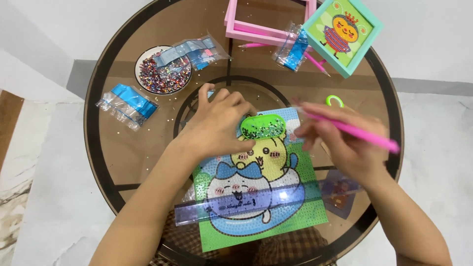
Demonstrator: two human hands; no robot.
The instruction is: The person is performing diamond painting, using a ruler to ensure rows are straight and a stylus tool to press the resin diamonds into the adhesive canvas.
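**Pen over the bead tray**

Your right hand (345, 143) is pinching one pink pen (354, 130), its fingers closed around the barrel, tip pointing toward your left fingers. Your left hand (217, 125) is resting half-curled, fingers touching the one green bead tray (262, 126) just beside them. The tray is lying on the single cartoon canvas (256, 197), which is spreading below both hands. One clear ruler (241, 204) is crossing the canvas nearer you. Beyond your left fingers, one bead dish (162, 71) is sitting on the tabletop (123, 152).
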